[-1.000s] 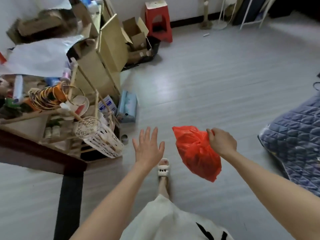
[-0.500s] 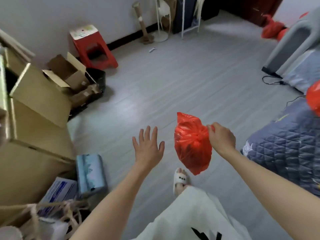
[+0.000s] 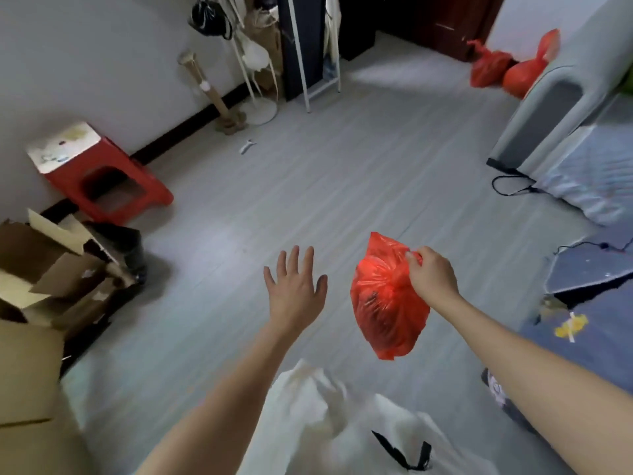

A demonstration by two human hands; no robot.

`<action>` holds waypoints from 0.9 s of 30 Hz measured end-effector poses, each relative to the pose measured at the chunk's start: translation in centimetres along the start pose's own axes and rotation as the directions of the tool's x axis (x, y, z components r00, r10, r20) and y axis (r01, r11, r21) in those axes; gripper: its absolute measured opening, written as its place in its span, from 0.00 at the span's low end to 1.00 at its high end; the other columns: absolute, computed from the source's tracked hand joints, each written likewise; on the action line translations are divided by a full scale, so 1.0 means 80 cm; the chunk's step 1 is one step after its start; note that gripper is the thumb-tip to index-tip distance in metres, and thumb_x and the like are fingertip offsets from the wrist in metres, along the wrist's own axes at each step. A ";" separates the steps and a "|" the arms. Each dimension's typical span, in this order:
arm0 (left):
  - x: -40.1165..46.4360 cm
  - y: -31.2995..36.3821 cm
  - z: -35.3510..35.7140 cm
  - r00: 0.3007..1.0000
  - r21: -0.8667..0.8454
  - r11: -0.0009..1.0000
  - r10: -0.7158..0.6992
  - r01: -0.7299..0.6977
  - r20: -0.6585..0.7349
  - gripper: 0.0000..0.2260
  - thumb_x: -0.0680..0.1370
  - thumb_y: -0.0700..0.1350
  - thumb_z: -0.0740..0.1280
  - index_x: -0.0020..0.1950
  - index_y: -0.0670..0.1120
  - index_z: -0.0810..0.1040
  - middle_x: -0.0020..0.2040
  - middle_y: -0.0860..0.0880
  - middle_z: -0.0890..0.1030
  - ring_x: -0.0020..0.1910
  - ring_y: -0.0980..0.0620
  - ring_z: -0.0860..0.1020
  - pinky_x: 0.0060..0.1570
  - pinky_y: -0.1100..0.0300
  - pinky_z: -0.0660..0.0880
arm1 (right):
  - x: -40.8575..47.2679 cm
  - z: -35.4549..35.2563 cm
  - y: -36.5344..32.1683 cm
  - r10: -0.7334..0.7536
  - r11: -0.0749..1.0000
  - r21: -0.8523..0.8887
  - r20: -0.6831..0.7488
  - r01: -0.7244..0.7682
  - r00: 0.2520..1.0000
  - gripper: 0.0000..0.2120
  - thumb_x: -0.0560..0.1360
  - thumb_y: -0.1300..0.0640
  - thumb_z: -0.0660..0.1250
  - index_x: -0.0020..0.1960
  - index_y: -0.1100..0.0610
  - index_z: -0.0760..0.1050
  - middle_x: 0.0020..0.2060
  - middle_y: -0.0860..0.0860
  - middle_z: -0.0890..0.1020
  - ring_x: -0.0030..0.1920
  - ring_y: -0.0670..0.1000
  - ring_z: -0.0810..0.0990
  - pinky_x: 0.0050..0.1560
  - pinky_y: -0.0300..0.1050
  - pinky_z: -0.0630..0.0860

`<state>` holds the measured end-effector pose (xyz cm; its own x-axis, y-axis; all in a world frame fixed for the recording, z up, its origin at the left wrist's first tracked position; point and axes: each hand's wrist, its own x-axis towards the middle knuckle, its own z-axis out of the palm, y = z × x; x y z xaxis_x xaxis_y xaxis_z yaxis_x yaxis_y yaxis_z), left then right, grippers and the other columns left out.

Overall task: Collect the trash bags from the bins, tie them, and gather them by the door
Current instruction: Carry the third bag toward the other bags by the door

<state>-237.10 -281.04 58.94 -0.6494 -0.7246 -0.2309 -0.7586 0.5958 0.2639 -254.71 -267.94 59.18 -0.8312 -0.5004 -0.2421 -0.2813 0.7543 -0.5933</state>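
A tied red trash bag [image 3: 385, 303] hangs in the air, gripped at its knotted top by my right hand [image 3: 432, 271]. My left hand [image 3: 297, 289] is held out to the left of the bag, empty, fingers spread, not touching it. Two more red trash bags [image 3: 486, 67] [image 3: 524, 75] lie on the floor at the far right, beside a dark red door [image 3: 452, 22].
A red stool [image 3: 113, 180] stands by the left wall, with torn cardboard boxes [image 3: 51, 272] and a black bin [image 3: 132, 248] in front of it. A grey bed end [image 3: 548, 108] and blue quilt [image 3: 589, 303] fill the right side. A white rack [image 3: 308, 56] stands at the back.
The view has swung right, away from the cluttered table, bringing the door and two red bags into sight. Both hands keep their pose, the bag still hanging from my right hand.
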 end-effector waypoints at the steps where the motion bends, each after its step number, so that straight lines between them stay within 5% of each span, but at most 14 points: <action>1: 0.027 0.002 -0.008 1.000 0.017 1.000 0.007 -0.007 0.008 0.27 0.80 0.56 0.52 0.76 0.51 0.48 0.77 0.48 0.51 0.76 0.44 0.47 0.73 0.40 0.46 | 0.026 -0.004 -0.008 0.008 1.000 0.000 -0.012 -0.008 1.000 0.15 0.79 0.54 0.56 0.54 0.65 0.74 0.53 0.64 0.80 0.55 0.65 0.76 0.52 0.51 0.71; 14: 0.566 0.098 -0.104 0.976 0.073 0.974 0.207 -0.212 0.072 0.27 0.80 0.57 0.51 0.76 0.51 0.48 0.78 0.47 0.50 0.77 0.44 0.46 0.73 0.40 0.44 | 0.498 -0.052 -0.130 0.189 0.982 0.044 -0.164 -0.184 0.968 0.14 0.78 0.55 0.57 0.51 0.65 0.75 0.51 0.64 0.81 0.53 0.64 0.77 0.51 0.52 0.73; 19: 0.733 0.200 -0.121 0.931 0.062 0.933 0.348 -0.356 0.105 0.24 0.80 0.54 0.52 0.75 0.49 0.55 0.77 0.47 0.56 0.76 0.46 0.51 0.73 0.44 0.48 | 0.645 -0.107 -0.145 0.250 0.963 0.160 -0.215 -0.219 0.944 0.12 0.77 0.55 0.58 0.45 0.62 0.75 0.43 0.63 0.82 0.44 0.64 0.80 0.44 0.53 0.77; 27: 1.000 0.404 -0.106 0.872 0.042 0.879 0.464 -0.476 0.158 0.22 0.80 0.52 0.55 0.73 0.48 0.61 0.74 0.47 0.63 0.73 0.47 0.60 0.70 0.50 0.56 | 0.935 -0.190 -0.106 0.290 0.940 0.243 -0.194 -0.241 0.937 0.12 0.77 0.56 0.60 0.43 0.64 0.76 0.41 0.62 0.81 0.47 0.62 0.79 0.43 0.46 0.70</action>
<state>-313.08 -322.69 56.94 -0.9265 -0.3002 -0.2269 -0.3599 0.8827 0.3021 -321.77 -305.30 57.76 -0.9534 -0.1677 -0.2506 0.0526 0.7258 -0.6859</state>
